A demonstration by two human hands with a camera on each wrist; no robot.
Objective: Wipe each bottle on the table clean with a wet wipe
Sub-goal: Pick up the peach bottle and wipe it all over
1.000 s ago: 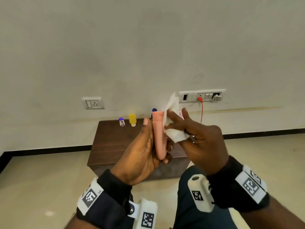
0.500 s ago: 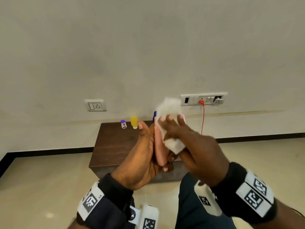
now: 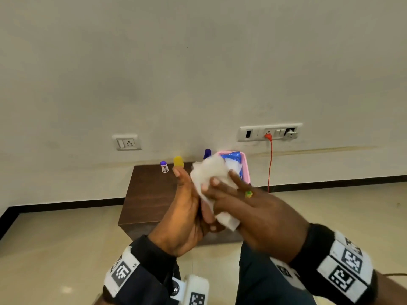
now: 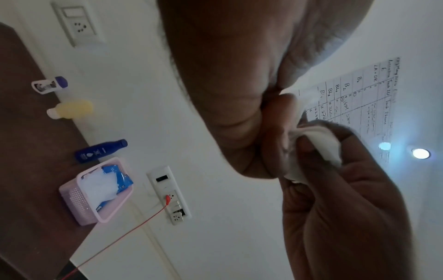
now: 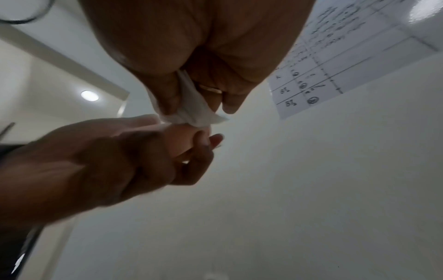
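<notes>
**Two hands working one pink bottle, three more bottles waiting on the table**

Going left to right in the head view:

- Wall socket [image 3: 127,142] is sitting on the wall, left of the table [image 3: 152,194].
- Small white bottle with a purple cap [image 3: 164,166] is standing at the table's back edge, near the wall.
- Yellow bottle [image 3: 178,161] is standing just beside it to the right, partly behind the left thumb tip.
- Left hand [image 3: 185,214] is gripping the pink bottle [image 3: 206,213] upright, fingers curling round its lower end, thumb pointing up. Bottle is held in the air in front of the table, mostly covered.
- Blue bottle [image 3: 207,153] is standing behind the hands; only its top is showing here. Left wrist view shows the whole bottle [image 4: 100,151] just beside the basket.
- Wet wipe [image 3: 208,176] is bunching over the top of the pink bottle and hanging down its right side.
- Right hand [image 3: 253,210] is clamping the wipe against the bottle, fingers wrapping round it. Ring with a green stone [image 3: 248,194] is showing on one finger.
- Pink basket [image 3: 246,166] is sitting at the table's back right, holding a blue wipes pack [image 3: 234,156].
- Switch panel [image 3: 269,132] is on the wall further right, red cable [image 3: 270,164] hanging down from it.
</notes>
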